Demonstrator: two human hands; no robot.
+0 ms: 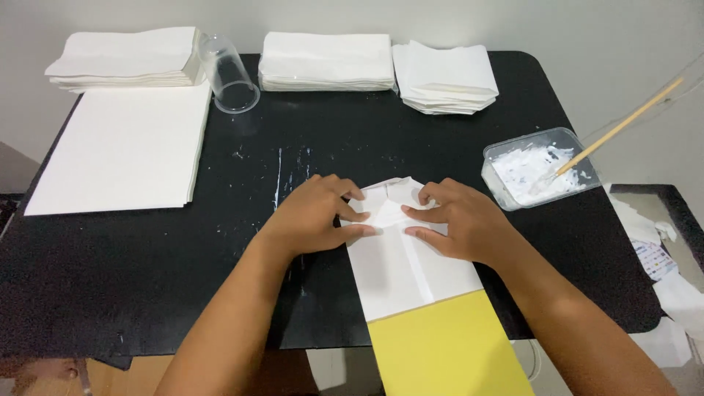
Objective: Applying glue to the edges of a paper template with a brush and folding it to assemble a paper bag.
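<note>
Now both hands' fingers (pixel 357 232) pin folded paper (pixel 400 257) (table (pixel 110 271) edge near).

White folded paper bag (pixel 400 257) flat on black table, top flaps creased inward.

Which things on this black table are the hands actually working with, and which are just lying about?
In hand:
- left hand and right hand, pressing folds
- white folded paper
- yellow sheet under it

Lying about:
- large white sheets
- three stacks of folded paper
- clear cup on its side
- tub of white paste with a stick
</note>
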